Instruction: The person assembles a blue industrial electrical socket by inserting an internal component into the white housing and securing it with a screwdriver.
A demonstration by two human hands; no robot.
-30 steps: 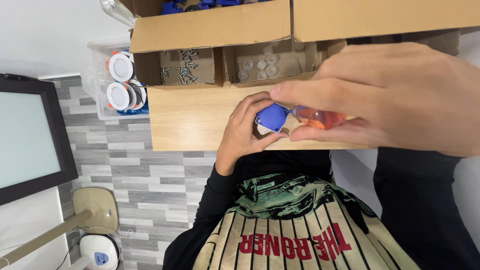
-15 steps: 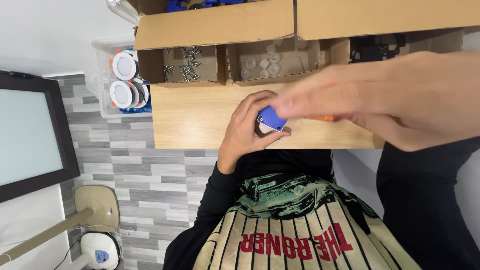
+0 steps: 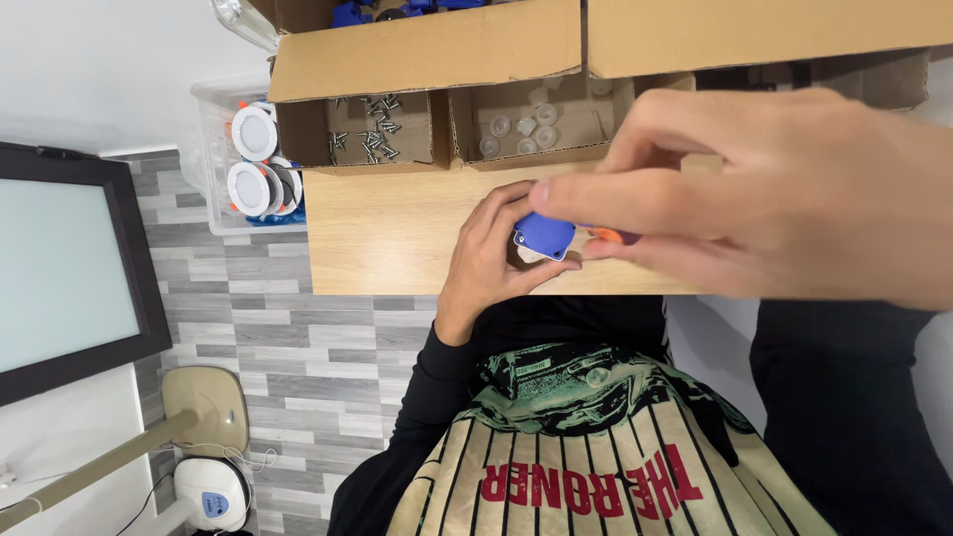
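My left hand (image 3: 491, 253) holds a small blue plastic part (image 3: 544, 236) over the front edge of a light wooden table (image 3: 387, 233). Close to the camera, my right hand (image 3: 784, 189) reaches in from the right, its fingers closed round an orange-handled tool (image 3: 608, 236). Only a sliver of that tool shows, right beside the blue part. The right index finger lies over the top of the part. My fingers hide the tool's tip.
On the table's far side stands an open cardboard box, with a compartment of screws (image 3: 372, 124) and another of pale round plastic pieces (image 3: 521, 129). A clear bin of round white lamps (image 3: 253, 164) sits to its left. A dark screen (image 3: 69, 268) and a fan base (image 3: 204, 417) are further left.
My right hand has shifted left and lower over the blue part, hiding most of the orange tool. The left hand keeps its hold in about the same place.
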